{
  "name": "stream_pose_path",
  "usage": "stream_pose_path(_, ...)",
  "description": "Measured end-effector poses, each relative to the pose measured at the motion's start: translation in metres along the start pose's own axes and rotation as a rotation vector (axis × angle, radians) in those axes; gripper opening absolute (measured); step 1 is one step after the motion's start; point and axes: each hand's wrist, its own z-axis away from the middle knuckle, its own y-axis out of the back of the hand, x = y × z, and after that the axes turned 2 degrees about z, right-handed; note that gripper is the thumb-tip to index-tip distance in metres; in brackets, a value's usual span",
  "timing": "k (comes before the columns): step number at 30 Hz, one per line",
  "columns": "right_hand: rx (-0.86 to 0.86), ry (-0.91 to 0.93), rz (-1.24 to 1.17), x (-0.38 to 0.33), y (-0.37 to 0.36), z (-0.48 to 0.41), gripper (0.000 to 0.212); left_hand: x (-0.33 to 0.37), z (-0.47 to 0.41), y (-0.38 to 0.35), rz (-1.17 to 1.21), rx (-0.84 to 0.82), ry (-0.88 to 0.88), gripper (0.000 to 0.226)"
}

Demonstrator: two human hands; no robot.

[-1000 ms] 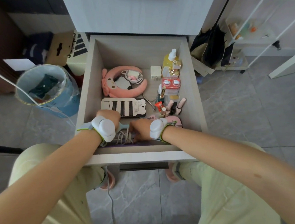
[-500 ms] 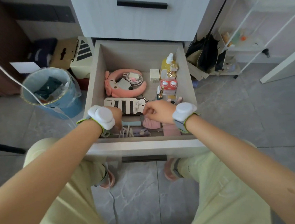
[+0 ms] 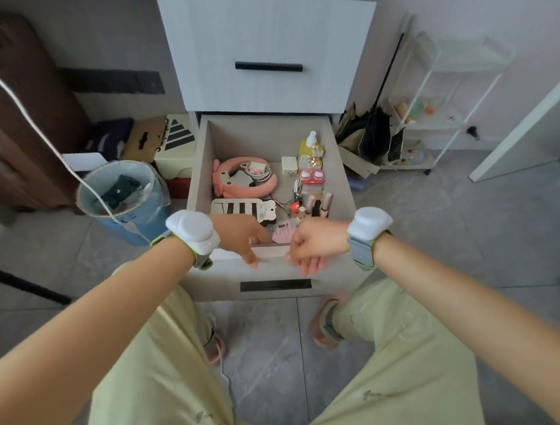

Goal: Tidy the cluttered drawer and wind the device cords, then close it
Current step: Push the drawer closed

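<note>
The lower drawer (image 3: 201,171) stands pulled out. Inside it lie a pink headband (image 3: 228,191) around a coiled white cord (image 3: 259,172), a white charger plug (image 3: 289,167), a yellow bottle (image 3: 311,145), a striped card (image 3: 238,210), small cosmetic bottles (image 3: 316,206) and a pink shell-shaped item (image 3: 283,234). My left hand (image 3: 240,234) rests over the drawer's front rim, thumb down on the front panel (image 3: 273,273), holding nothing. My right hand (image 3: 310,248) lies against the same rim with straight fingers pointing down the panel.
A closed upper drawer (image 3: 265,45) sits above. To the left stand a blue bin (image 3: 128,221) and boxes (image 3: 147,139), and a white cable (image 3: 30,121) crosses there. On the right are a black umbrella (image 3: 376,137) and a white wire cart (image 3: 432,116). My knees are close under the drawer.
Both hands have come up out of the drawer's front part, where they were at the loose cords, and now sit on the front rim. The view has pulled back.
</note>
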Motion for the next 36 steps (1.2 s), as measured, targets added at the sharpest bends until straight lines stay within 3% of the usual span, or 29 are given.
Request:
stream_pose_path(8,0.040,-0.091,0.058,0.021,0.002,0.021,0.030,0.020,0.000,-0.011,-0.344,0.069,0.018,0.039)
stream_pose_path(16,0.092,-0.122,-0.020,0.014,0.006,0.018,0.029,0.010,0.007,-0.016,-0.187,0.215,0.020,0.061)
stream_pose_path(22,0.189,-0.119,-0.093,0.016,0.018,-0.002,0.025,-0.002,-0.009,-0.004,-0.154,0.255,0.051,0.058)
stream_pose_path(31,0.523,-0.137,0.017,0.020,0.058,-0.060,0.030,-0.024,-0.052,0.041,-0.164,0.344,0.071,0.062)
stream_pose_path(36,0.539,-0.145,-0.042,0.023,0.102,-0.102,0.034,-0.048,-0.086,0.091,-0.139,0.313,0.062,0.045)
